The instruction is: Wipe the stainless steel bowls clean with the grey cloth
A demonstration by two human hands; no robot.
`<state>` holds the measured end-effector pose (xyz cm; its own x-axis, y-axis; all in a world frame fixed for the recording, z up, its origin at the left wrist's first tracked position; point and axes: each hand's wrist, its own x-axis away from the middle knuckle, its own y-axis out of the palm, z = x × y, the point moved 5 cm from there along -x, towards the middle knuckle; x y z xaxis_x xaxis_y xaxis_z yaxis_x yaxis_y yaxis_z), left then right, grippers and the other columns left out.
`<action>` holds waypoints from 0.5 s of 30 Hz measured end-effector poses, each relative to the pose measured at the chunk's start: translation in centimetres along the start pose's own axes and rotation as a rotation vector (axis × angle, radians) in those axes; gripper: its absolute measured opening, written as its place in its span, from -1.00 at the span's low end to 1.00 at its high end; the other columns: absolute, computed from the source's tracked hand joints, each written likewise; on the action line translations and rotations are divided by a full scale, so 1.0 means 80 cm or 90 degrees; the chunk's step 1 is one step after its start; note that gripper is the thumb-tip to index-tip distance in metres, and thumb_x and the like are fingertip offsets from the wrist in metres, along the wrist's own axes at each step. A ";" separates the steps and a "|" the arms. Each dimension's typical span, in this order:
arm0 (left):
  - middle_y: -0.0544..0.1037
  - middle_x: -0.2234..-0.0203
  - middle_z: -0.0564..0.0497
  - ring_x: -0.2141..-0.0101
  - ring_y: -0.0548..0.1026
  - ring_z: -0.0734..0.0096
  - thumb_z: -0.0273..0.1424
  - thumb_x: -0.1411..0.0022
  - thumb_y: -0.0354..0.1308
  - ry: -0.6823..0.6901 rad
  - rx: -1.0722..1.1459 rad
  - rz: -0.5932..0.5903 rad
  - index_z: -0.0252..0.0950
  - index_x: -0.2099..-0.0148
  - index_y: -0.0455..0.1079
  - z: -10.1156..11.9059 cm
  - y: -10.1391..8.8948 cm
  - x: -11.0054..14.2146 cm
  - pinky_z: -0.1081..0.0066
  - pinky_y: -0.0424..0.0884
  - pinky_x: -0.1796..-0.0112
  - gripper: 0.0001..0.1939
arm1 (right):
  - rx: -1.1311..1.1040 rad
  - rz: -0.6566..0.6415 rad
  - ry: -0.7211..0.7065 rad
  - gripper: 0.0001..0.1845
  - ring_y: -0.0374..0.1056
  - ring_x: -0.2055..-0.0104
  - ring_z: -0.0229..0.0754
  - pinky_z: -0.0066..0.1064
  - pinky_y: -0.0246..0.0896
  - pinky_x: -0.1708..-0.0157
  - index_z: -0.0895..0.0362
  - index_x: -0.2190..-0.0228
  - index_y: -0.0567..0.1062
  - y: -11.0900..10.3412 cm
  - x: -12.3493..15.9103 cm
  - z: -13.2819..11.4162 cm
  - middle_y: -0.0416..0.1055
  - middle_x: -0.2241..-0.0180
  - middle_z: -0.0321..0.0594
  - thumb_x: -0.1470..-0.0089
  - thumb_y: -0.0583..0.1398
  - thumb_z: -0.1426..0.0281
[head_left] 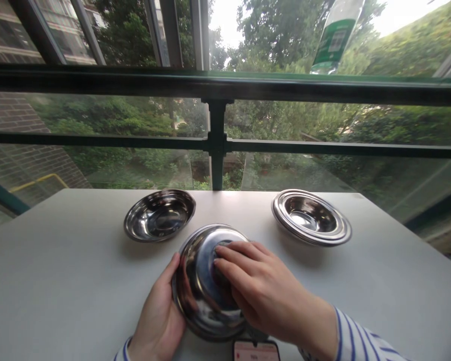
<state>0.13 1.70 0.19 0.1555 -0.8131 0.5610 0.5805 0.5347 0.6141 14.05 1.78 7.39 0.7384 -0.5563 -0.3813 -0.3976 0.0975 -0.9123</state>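
Observation:
A shiny stainless steel bowl (pixel 199 296) is tilted with its underside toward me, above the near part of the table. My left hand (pixel 160 311) grips its left rim, thumb along the edge. Across the base of the bowl lies my right hand (pixel 261 283), its fingers bent and pressed together against the metal. Whatever may be under those fingers is hidden, though a small greyish patch shows below the palm. Behind the held bowl, a shallow steel bowl (pixel 161 218) sits face up at the left. Steel bowls with wide rims (pixel 311 218), apparently stacked, stand at the right.
A white table (pixel 75 281) carries everything and ends at a glass railing (pixel 218 145). A phone (pixel 255 351) with a lit screen lies at the near edge, just below the held bowl. A plastic bottle with a green label (pixel 336 40) stands on the rail.

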 end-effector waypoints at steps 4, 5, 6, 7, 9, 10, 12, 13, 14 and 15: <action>0.61 0.49 -0.11 0.42 0.59 0.29 -0.53 -0.22 -0.01 -0.005 0.007 -0.010 -0.44 0.26 0.45 0.000 0.002 0.000 0.30 0.51 0.25 -0.80 | -0.040 -0.009 -0.065 -0.70 0.19 -0.04 -0.12 -0.30 0.13 0.01 0.20 0.08 0.36 -0.004 0.001 -0.019 0.35 -0.01 -0.16 -0.14 0.01 0.46; 0.61 0.48 -0.11 0.41 0.59 0.29 -0.54 -0.22 -0.01 -0.001 0.007 -0.011 -0.44 0.25 0.45 0.001 0.002 0.000 0.29 0.51 0.25 -0.80 | -0.042 -0.003 -0.073 -0.70 0.19 -0.04 -0.12 -0.31 0.14 0.01 0.20 0.09 0.36 -0.005 0.002 -0.021 0.35 -0.01 -0.17 -0.14 0.02 0.45; 0.61 0.48 -0.12 0.41 0.59 0.29 -0.54 -0.22 -0.01 0.003 0.008 -0.012 -0.44 0.24 0.45 0.002 0.003 0.000 0.29 0.51 0.24 -0.80 | -0.041 0.002 -0.075 -0.70 0.18 -0.04 -0.12 -0.32 0.14 0.01 0.20 0.09 0.36 -0.005 0.001 -0.021 0.35 -0.02 -0.17 -0.14 0.03 0.44; 0.61 0.47 -0.12 0.40 0.59 0.29 -0.54 -0.22 -0.01 0.005 0.009 -0.014 -0.44 0.23 0.45 0.002 0.003 0.000 0.29 0.51 0.24 -0.80 | -0.038 0.006 -0.069 -0.70 0.18 -0.05 -0.11 -0.31 0.14 0.01 0.20 0.08 0.36 -0.004 0.001 -0.020 0.34 -0.02 -0.16 -0.13 0.03 0.44; 0.61 0.46 -0.12 0.40 0.59 0.28 -0.53 -0.22 -0.01 0.005 0.009 -0.015 -0.44 0.22 0.45 0.002 0.003 0.000 0.29 0.51 0.24 -0.79 | -0.023 0.006 -0.046 -0.68 0.16 -0.06 -0.10 -0.28 0.14 0.01 0.20 0.06 0.34 -0.002 0.000 -0.013 0.32 -0.05 -0.14 -0.13 0.03 0.44; 0.61 0.46 -0.12 0.40 0.59 0.28 -0.53 -0.22 -0.01 0.005 0.008 -0.014 -0.44 0.23 0.46 0.002 0.003 0.000 0.29 0.51 0.24 -0.79 | -0.012 0.009 -0.028 -0.67 0.16 -0.07 -0.09 -0.25 0.15 0.00 0.20 0.05 0.33 0.000 -0.001 -0.008 0.31 -0.05 -0.12 -0.13 0.03 0.45; 0.61 0.45 -0.12 0.39 0.59 0.27 -0.52 -0.22 0.01 0.009 0.003 -0.009 -0.44 0.25 0.46 0.001 0.002 0.000 0.29 0.51 0.23 -0.80 | 0.015 0.023 0.016 -0.66 0.17 -0.06 -0.06 -0.20 0.16 0.01 0.21 0.04 0.33 0.002 -0.001 0.004 0.30 -0.05 -0.09 -0.12 0.04 0.47; 0.61 0.45 -0.12 0.38 0.59 0.27 -0.51 -0.21 0.01 0.014 0.000 -0.006 -0.43 0.26 0.46 0.001 0.001 0.000 0.28 0.51 0.23 -0.81 | 0.026 0.032 0.035 -0.66 0.17 -0.05 -0.05 -0.19 0.17 0.02 0.21 0.05 0.33 0.002 -0.001 0.010 0.31 -0.04 -0.07 -0.11 0.04 0.47; 0.61 0.45 -0.12 0.37 0.59 0.27 -0.51 -0.21 0.02 0.018 -0.003 -0.005 -0.43 0.26 0.47 0.001 0.001 0.000 0.28 0.50 0.23 -0.81 | 0.035 0.039 0.049 -0.66 0.18 -0.05 -0.04 -0.18 0.18 0.02 0.22 0.05 0.34 0.002 -0.001 0.014 0.32 -0.03 -0.07 -0.11 0.05 0.48; 0.61 0.45 -0.11 0.37 0.58 0.26 -0.51 -0.21 0.02 0.021 -0.006 -0.003 -0.42 0.26 0.47 0.001 0.001 0.000 0.27 0.50 0.22 -0.81 | 0.039 0.043 0.056 -0.67 0.18 -0.04 -0.04 -0.18 0.18 0.03 0.22 0.06 0.35 0.002 -0.001 0.017 0.33 -0.03 -0.06 -0.11 0.05 0.48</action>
<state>0.11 1.73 0.27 0.1791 -0.8231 0.5389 0.5884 0.5286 0.6118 14.69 2.96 7.07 0.6590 -0.6173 -0.4297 -0.4086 0.1858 -0.8936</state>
